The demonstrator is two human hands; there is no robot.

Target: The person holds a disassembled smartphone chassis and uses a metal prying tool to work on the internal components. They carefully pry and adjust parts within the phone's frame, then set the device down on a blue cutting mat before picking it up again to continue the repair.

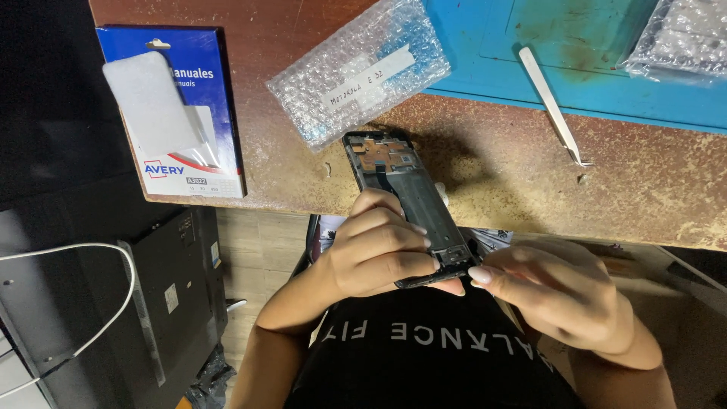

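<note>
the tabletop (530, 182) runs across the top of your view, and the phone frame (409, 197) hangs over its near edge, long axis running from the far left back toward your chest. your left hand (375, 254) is nearer, fingers (394, 227) curled closed round the frame's lower half. your right hand (560, 291) meets the bottom end from the right, fingers nearly closed, thumb tip (481, 274) pressing that bottom edge. bubble-wrap pouch (360, 72) lies just beyond, tweezers (553, 106) well off right

Worn wooden bench (530, 182) — glossy bubble wrap (360, 72)
</note>
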